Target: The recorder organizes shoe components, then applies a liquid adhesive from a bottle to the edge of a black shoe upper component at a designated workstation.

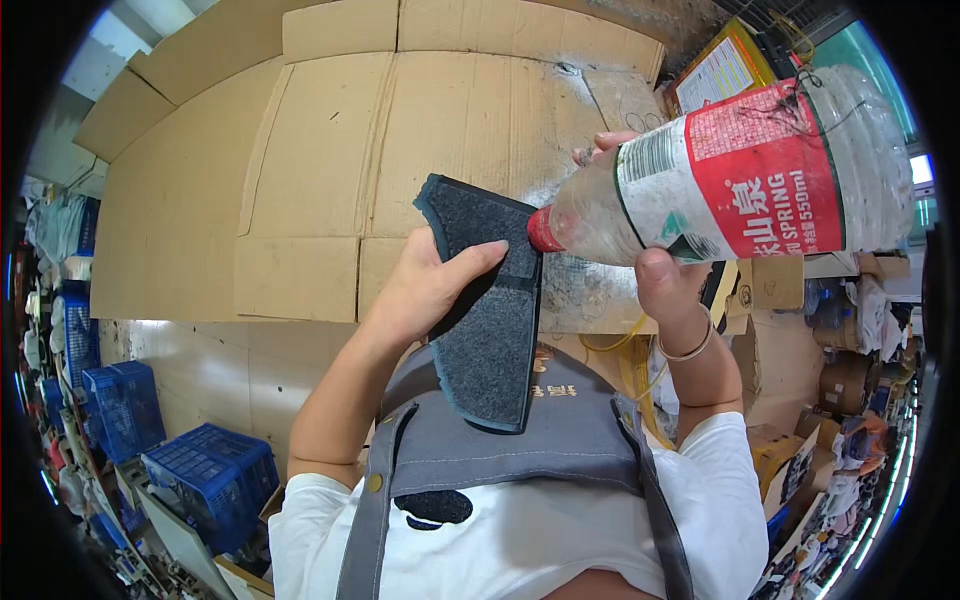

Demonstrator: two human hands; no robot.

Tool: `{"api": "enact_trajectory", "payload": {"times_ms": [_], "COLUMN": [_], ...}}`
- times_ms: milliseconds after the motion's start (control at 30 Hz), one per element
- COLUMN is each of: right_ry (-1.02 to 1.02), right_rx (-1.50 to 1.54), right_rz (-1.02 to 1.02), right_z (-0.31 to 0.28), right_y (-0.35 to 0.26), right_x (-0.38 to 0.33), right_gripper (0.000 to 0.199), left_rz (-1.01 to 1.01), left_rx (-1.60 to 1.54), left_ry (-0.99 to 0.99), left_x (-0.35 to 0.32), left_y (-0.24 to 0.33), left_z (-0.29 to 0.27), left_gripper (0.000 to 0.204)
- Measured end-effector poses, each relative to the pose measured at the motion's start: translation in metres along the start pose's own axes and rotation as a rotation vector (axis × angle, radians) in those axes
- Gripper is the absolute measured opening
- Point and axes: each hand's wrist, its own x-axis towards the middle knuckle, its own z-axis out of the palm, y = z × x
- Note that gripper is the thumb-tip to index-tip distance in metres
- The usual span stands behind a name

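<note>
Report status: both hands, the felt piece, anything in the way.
Left hand gripping dark grey felt piece. Right hand holding clear plastic bottle tilted, red-capped neck touching the felt's edge. Nothing between them; cardboard-covered table beyond.

We see flattened brown cardboard sheets [400,130] covering the surface ahead, blue plastic crates [200,470] stacked at lower left, cardboard boxes [790,290] and cluttered goods along the right, and a bright window [880,60] at upper right.
</note>
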Motion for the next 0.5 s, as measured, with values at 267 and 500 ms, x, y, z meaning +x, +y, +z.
{"api": "enact_trajectory", "payload": {"times_ms": [267, 500], "right_ry": [-0.074, -0.151], "right_rx": [-0.039, -0.021], "right_rz": [0.209, -0.055], "right_z": [0.021, 0.005], "right_y": [-0.024, 0.002], "right_x": [0.005, -0.003], "right_gripper": [0.082, 0.090], "left_rz": [-0.061, -0.246], "left_rx": [-0.014, -0.092], "left_ry": [-0.031, -0.078], "left_x": [-0.002, -0.024], "left_y": [-0.008, -0.007], "left_z": [-0.003, -0.001], "left_gripper": [0.019, 0.031]}}
